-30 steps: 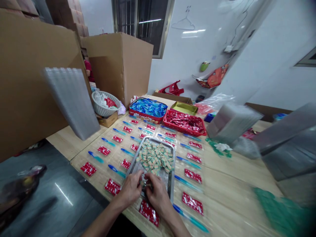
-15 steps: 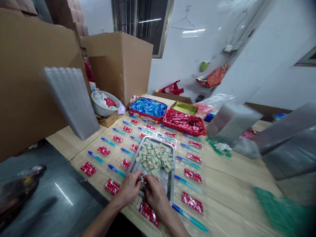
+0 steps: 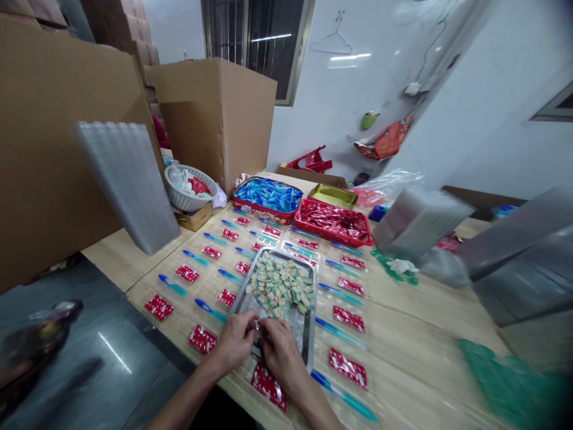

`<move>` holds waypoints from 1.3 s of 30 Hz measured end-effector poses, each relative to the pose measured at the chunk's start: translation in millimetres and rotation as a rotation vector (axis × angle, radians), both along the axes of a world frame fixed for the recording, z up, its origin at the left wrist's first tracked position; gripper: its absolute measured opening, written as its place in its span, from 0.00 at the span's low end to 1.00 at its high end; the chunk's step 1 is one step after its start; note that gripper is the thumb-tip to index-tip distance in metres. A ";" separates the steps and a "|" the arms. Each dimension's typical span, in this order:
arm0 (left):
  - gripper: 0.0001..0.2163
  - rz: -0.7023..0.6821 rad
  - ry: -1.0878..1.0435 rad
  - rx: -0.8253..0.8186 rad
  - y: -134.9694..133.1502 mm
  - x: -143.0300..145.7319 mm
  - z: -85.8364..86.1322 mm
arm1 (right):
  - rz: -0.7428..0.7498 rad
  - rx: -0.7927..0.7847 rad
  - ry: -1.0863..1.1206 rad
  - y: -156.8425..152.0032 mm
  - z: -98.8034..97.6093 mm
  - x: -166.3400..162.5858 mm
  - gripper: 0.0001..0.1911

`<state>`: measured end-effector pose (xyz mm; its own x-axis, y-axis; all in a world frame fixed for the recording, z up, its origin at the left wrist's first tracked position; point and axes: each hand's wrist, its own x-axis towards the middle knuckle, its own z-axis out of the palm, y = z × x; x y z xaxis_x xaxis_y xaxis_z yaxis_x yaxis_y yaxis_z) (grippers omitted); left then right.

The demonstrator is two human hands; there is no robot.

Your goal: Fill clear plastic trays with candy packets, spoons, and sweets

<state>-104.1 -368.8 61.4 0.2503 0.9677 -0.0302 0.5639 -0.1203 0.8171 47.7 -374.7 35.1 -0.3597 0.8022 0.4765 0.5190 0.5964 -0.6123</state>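
My left hand (image 3: 235, 343) and my right hand (image 3: 281, 354) meet at the near end of a metal tray (image 3: 308, 334). Both have their fingers curled together around something small that I cannot make out. The tray holds a heap of small green and tan wrapped pieces (image 3: 281, 286). Around it on the wooden table (image 3: 416, 352) lie rows of clear packets, each with a red sachet (image 3: 348, 367) and a blue pen-like piece (image 3: 342, 395).
A red tin of blue pieces (image 3: 267, 199), a red tin of red sachets (image 3: 335, 221) and a yellow tin (image 3: 333, 195) stand behind. Cardboard boxes (image 3: 215, 116), a white basket (image 3: 190, 188) and stacks of clear trays (image 3: 129, 185) line the left; more clear stacks (image 3: 418, 221) sit right.
Both hands have shifted slightly up and left over the tray's near end, fingers still worked together. Nothing else moved.
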 end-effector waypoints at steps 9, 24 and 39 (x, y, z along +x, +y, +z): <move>0.19 0.002 0.078 0.014 -1.7 0.3 -6.0 | 0.006 -0.072 -0.010 0.5 7.9 -1.4 0.18; 0.18 -0.104 -0.068 -0.007 9.3 7.7 12.1 | 0.048 -0.113 -0.139 1.9 45.8 18.4 0.10; 0.04 -0.139 0.050 0.199 -41.0 41.5 30.7 | -0.144 -0.736 0.055 -77.3 48.9 106.6 0.08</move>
<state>-62.7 -409.8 92.1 0.3842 0.9123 0.1417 0.5698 -0.3551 0.7411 154.3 -452.0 84.0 -0.2182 0.9579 -0.1864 0.5180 -0.0482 -0.8540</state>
